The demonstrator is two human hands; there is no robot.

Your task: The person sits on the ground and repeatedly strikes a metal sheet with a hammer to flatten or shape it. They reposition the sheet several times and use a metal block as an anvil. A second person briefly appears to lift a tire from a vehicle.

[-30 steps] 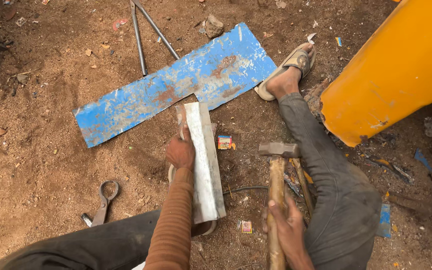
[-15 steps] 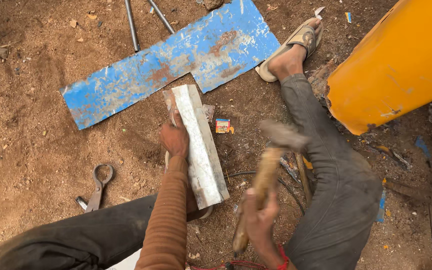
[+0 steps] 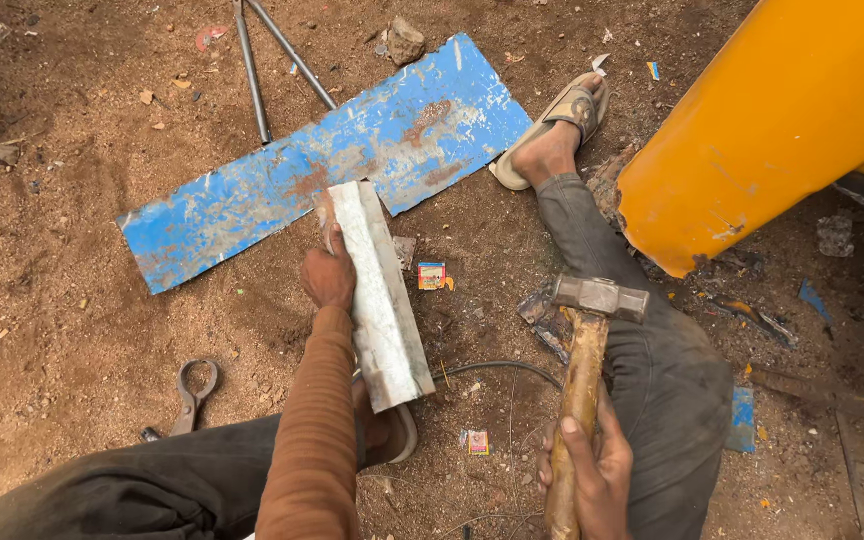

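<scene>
My left hand (image 3: 328,275) grips the left edge of a folded grey sheet-metal strip (image 3: 382,295) that lies lengthwise on the dirt, its near end by my sandalled foot. My right hand (image 3: 584,470) is closed round the wooden handle of a hammer (image 3: 597,298), whose steel head is raised over my right knee, to the right of the strip. A long blue painted metal sheet (image 3: 322,165), scratched and rusty, lies just beyond the strip's far end.
A large yellow curved body panel (image 3: 772,120) stands at the right. Metal shears (image 3: 190,395) lie on the ground at the left. Two thin steel rods (image 3: 257,65) and a stone (image 3: 404,40) lie at the top. Small scraps and a wire litter the dirt.
The hammer swung down and tilted half a second ago, and now it is raised again with its head upright. My left hand stays on the strip.
</scene>
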